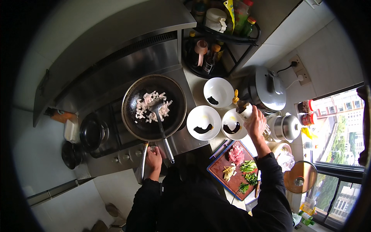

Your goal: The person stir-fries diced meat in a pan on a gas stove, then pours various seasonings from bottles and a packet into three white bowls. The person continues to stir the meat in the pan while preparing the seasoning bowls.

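My right hand (255, 123) grips a sauce bottle (245, 111) with its yellow cap flipped up, tilted over the bowls. Three white bowls stand below it: one at the back (218, 90), one on the left (203, 120) and one on the right (234, 127), each with dark sauce inside. My left hand (153, 156) is at the stove's front edge, beside the handle of the wok (127, 116); whether its fingers hold a stove knob is unclear. Pale diced pieces (145, 108) lie in the wok under a metal spatula (161, 124), which leans on the rim.
A cutting board (216, 171) holds sliced meat (236, 154), chopped greens (248, 166) and sliced ginger or garlic (229, 173). A knife (257, 188) lies at its right edge. Behind the bowls stand a grey cooker (268, 87) and a rack of bottles (223, 37). A glass lid (301, 177) is by the window.
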Demonstrator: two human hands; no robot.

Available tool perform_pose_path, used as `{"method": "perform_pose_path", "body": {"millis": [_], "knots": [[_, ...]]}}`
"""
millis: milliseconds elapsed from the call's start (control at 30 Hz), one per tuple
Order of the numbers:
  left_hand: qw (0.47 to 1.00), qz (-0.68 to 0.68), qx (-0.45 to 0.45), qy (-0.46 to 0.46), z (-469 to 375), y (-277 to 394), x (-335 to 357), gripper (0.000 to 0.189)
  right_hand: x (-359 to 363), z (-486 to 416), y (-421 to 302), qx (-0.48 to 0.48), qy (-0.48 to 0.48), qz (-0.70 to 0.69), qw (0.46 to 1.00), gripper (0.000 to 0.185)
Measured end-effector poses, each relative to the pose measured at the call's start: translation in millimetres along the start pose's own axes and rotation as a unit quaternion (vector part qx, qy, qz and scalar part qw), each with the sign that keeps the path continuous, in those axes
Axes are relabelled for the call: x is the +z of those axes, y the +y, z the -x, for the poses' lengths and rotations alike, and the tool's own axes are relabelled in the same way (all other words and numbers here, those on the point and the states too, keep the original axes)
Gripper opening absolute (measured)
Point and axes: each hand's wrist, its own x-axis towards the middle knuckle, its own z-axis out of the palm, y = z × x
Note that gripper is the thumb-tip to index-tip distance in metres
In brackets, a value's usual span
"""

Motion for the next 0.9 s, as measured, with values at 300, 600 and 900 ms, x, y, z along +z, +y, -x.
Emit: {"method": "perform_pose_path", "body": {"millis": [300, 600, 900], "knots": [[1.000, 0.015, -0.018, -0.010, 2.0, 3.4, -3.4, 0.060, 11.4, -3.9, 7.3, -0.011, -0.004, 0.024, 1.000, 0.093], [1.000, 0.023, -0.013, -0.002, 1.1, 1.4, -1.3, 0.059, 12.8, -6.2, 9.1, -0.012, -0.028, 0.039, 0.999, 0.098], [0.999, 0.033, -0.026, -0.009, 1.9, 3.1, -2.2, 0.061, 25.0, -10.4, 18.7, -0.021, -0.018, 0.045, 0.999, 0.098]]}}
